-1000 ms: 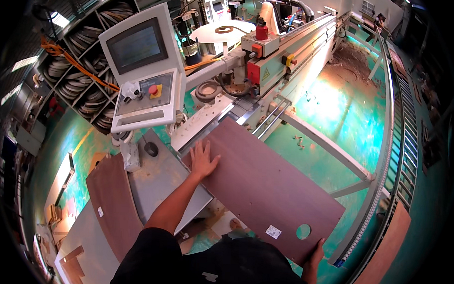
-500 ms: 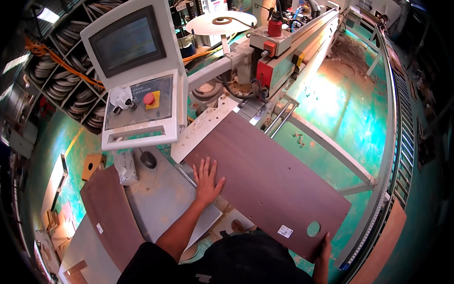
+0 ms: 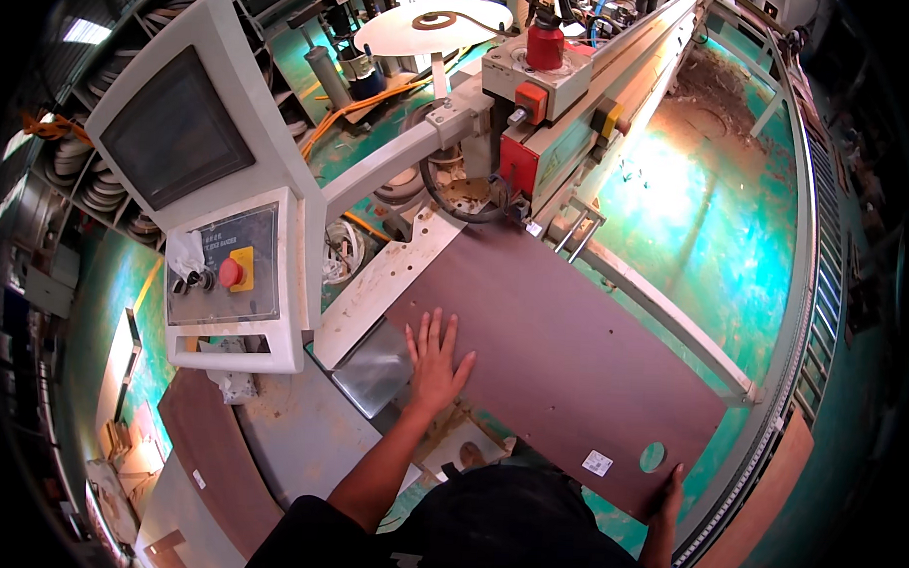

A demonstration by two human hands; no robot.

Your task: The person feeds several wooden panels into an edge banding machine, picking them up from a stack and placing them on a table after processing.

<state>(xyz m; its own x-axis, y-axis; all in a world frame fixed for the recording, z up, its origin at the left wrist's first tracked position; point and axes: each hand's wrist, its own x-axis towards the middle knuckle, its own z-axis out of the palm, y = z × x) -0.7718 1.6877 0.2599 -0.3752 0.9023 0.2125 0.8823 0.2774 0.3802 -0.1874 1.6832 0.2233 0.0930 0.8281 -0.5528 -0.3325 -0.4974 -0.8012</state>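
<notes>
A brown wood-grain board (image 3: pixel 562 348) with a round hole near its near right corner and a white label beside it lies at a slant in front of me. Its far end reaches in at the machine head (image 3: pixel 535 147), where the exact contact is hidden. My left hand (image 3: pixel 437 369) rests flat on the board's left edge with its fingers spread. At the near right corner my right hand (image 3: pixel 668 500) grips the board's edge, thumb on top; its other fingers are mostly hidden. A pale perforated support plate (image 3: pixel 383 280) shows along the board's left side.
To the left hangs a control console (image 3: pixel 233 266) with a dark screen and red button. Below it, another brown panel (image 3: pixel 208 456) lies on a grey table (image 3: pixel 304 434). A metal frame rail (image 3: pixel 673 322) runs along the right; beyond it stands a roller conveyor (image 3: pixel 825 287).
The board has slid farther in at the machine head, covering the metal plate there. Both hands have moved with it. My view has shifted, so the console appears lower and farther left.
</notes>
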